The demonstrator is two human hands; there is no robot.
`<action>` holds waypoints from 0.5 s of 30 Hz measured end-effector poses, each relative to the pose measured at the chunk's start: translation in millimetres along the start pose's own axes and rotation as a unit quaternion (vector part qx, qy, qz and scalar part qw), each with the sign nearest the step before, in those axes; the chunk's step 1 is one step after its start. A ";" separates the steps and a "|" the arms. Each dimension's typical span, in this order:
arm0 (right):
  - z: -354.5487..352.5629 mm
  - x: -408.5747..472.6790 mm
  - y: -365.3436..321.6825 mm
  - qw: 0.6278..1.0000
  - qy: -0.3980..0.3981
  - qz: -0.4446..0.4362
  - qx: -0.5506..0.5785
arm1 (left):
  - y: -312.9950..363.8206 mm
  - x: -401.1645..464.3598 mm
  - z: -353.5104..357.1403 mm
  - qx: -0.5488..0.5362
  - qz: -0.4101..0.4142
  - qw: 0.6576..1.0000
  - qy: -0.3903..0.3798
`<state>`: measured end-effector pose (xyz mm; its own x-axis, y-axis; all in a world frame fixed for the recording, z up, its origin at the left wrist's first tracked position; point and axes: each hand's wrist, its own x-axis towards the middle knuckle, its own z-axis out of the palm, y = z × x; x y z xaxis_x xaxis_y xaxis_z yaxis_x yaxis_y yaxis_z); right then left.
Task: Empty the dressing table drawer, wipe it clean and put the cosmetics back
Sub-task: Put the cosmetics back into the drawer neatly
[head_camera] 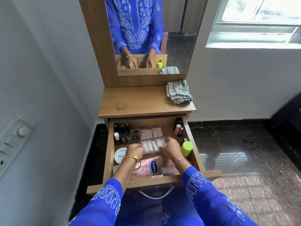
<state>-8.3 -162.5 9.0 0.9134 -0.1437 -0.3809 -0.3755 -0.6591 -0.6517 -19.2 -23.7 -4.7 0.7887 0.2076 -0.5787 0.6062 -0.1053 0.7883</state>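
Scene: a person stands over an open drawer [193, 144] of a wooden dressing table, seen from above.
Left hand [135, 150]: fingers curled on the left near corner of a clear plastic case of small tubes [152, 138].
Right hand [169, 148]: fingers curled on the case's right near corner.
Case position: mid-drawer, between nail polish bottles [123, 135] on the left and a lime-capped bottle [186, 148] on the right.
Other contents: a pink Vaseline pouch [149, 166] and a white jar [120, 155] lie nearer the person.
Cloth [178, 92]: folded on the worktop [135, 101], right rear, untouched.
Step, judged: emptying is just starting; the drawer looks full.
Next move, judged: lift the case level so the tubes stay put, then set it on the bare worktop, clear of the cloth.
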 end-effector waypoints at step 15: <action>0.0 -0.3 4.6 1.000 -0.018 0.001 0.007 | 0.1 -0.9 -2.4 0.049 0.023 0.999 -0.001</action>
<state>-10.3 -165.5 6.1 0.9064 -0.1179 -0.4057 -0.3798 -0.6479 -0.6603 -20.1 -21.5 -3.6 0.8155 0.1992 -0.5433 0.5770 -0.2084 0.7897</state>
